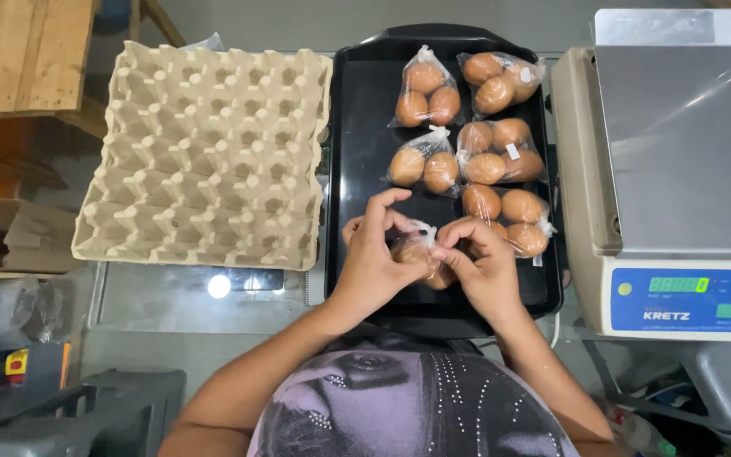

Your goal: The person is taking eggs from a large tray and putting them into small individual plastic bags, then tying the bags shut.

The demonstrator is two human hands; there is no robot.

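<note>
Both hands' fingers, left hand (pixel 371 262) and right hand (pixel 482 267), pinch shut a bag of eggs (pixel 416 251) over the black tray (pixel 357 127)

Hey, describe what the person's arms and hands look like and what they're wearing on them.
Both arms are bare from the upper arm down: no sleeves reach the forearms, and no gloves show. The left hand and right hand show no rings, watch or bracelet that I can make out. At the bottom edge is a lilac-grey printed top with small silver studs.
</note>
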